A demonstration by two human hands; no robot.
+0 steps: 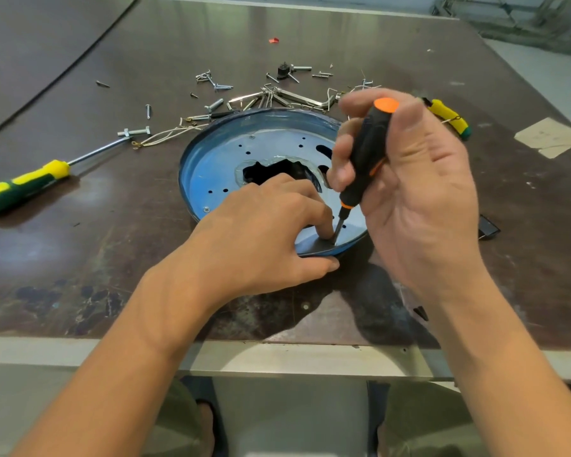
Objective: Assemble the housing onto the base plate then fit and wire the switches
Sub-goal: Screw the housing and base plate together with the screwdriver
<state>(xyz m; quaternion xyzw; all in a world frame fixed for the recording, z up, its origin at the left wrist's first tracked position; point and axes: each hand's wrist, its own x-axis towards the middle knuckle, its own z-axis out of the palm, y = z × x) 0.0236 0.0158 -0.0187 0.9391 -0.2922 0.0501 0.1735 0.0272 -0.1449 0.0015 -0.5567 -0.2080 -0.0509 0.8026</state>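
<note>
Left hand (267, 235): the near rim of the blue round plate (218, 159) is pinched between the thumb outside and the curled fingers inside; one fingertip is pressed down just beside the tool tip.
Right hand (419, 199): closed round the handle of the black screwdriver (366, 159), which is held nearly upright, orange cap on top, with its tip touching the plate close to the near rim.
Far left: a yellow-green screwdriver (23, 186) is laid flat on the table (112, 242).
Left of centre: thin white wires (168, 133) are seen just beside the far-left rim of the plate.
Centre: the plate is placed on the table in front of the person; small holes and a large dark opening are seen in it.
Behind the plate: loose screws (211, 80) and hex keys (294, 98) are scattered.
Right: a second yellow-green handle (449, 118) is partly hidden behind the right hand; a piece of paper (548, 136) is laid further right.
</note>
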